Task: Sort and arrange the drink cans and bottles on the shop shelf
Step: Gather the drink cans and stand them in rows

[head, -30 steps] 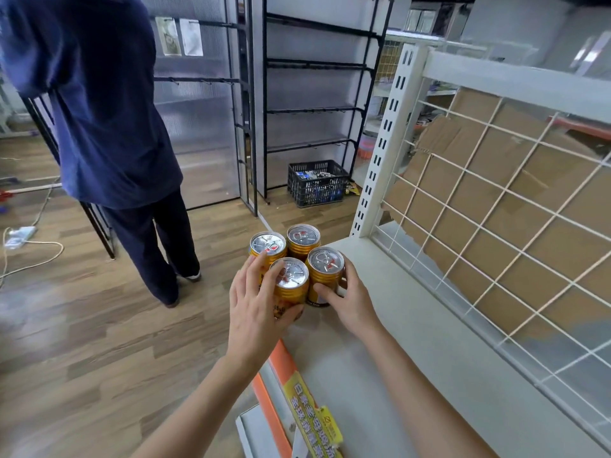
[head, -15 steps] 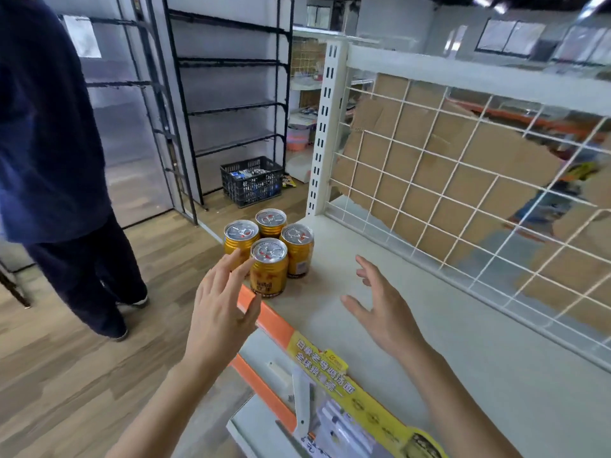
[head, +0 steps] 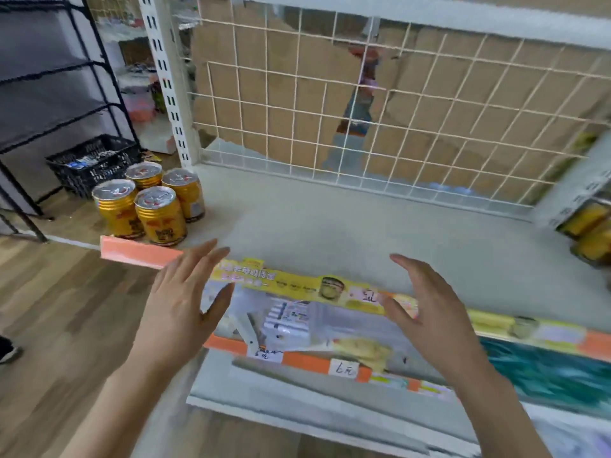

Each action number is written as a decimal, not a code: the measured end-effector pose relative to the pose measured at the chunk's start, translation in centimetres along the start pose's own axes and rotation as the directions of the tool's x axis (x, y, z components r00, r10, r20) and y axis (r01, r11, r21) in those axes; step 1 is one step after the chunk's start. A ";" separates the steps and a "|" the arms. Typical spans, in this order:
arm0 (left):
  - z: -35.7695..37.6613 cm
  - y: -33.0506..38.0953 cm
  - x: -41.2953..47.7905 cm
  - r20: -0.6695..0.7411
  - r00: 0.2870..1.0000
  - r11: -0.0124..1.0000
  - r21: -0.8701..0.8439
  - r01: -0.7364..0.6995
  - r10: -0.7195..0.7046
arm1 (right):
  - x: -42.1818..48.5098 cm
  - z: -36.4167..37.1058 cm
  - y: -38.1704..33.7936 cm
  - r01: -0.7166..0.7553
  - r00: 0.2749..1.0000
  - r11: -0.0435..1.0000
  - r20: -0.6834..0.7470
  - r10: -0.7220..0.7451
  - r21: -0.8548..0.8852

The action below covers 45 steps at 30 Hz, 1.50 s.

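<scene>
Four gold cans [head: 161,219] stand upright in a tight two-by-two cluster at the left end of the shelf [head: 363,233], close to its front edge and touching one another. The left hand [head: 185,302] hovers before the shelf edge with fingers straight and spread, thumb out, holding nothing; the cans sit at about eleven o'clock from it, near but apart. The right hand [head: 429,312] hovers at three o'clock from the left one, fingers loosely spread, palm turned inward, likewise empty; the cans lie well apart from it, at about ten o'clock. A yellow price strip [head: 297,285] on the shelf front runs between the two hands. A white wire grid [head: 297,104] backs the shelf at twelve o'clock. Blurred yellow packs [head: 591,233] sit at the shelf's right end, at three o'clock. A black crate [head: 89,163] rests on the floor [head: 66,309] behind the cans, at ten o'clock.
</scene>
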State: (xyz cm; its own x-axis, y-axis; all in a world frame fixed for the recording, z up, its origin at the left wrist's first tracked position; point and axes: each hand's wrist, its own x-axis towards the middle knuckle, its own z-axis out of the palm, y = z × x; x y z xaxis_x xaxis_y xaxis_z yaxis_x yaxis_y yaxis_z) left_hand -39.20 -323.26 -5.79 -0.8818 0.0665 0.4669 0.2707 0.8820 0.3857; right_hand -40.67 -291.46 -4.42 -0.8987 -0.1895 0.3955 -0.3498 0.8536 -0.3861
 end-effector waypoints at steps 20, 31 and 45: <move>14.8 28.1 5.2 0.087 0.865 0.854 -0.234 -0.464 0.494 | -21.2 -20.8 18.3 -0.534 0.822 0.821 -0.350 0.449 -0.201; 21.5 38.9 3.4 0.139 0.865 0.853 -0.300 -0.427 0.481 | -27.0 -27.6 28.5 -0.574 0.800 0.799 -0.331 0.500 -0.182; 30.9 49.1 10.8 0.235 0.789 0.768 -0.497 -0.405 0.568 | -22.2 -28.8 39.1 -0.684 0.714 0.716 -0.329 0.618 -0.139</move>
State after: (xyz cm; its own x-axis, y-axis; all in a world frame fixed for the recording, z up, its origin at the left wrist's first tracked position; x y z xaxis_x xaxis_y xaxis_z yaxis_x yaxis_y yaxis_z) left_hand -47.38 -264.89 -6.37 -0.6323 0.6631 0.4006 0.7568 0.4182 0.5023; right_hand -26.76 -239.96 -4.32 -0.7708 0.5522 0.3177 0.4013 0.8082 -0.4310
